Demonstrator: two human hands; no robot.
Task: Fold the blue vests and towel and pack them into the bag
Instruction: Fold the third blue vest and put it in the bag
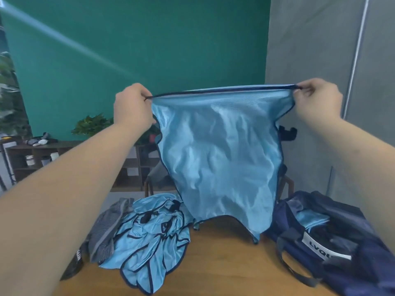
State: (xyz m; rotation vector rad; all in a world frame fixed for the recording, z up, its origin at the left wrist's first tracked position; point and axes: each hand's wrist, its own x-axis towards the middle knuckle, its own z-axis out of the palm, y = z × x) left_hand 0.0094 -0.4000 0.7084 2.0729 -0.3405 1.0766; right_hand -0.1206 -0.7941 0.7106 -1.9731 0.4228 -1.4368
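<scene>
A light blue vest [220, 159] with dark blue trim hangs stretched in the air above the table. My left hand [132, 105] pinches its top left corner and my right hand [316, 101] pinches its top right corner. Its lower tips brush the wooden table [224, 265]. A crumpled heap of more blue vests [149, 240] lies on the table at the left. A grey striped towel [106, 229] lies bunched beside that heap, further left. The navy bag [333, 242] stands open at the right, with a folded blue vest [312, 218] inside it.
A dark object [73, 265] lies at the table's left edge. Behind the table stand a chair [154, 178], a low wooden shelf [42, 159] with cups and a plant [92, 124]. A green backdrop and a grey curtain close off the back.
</scene>
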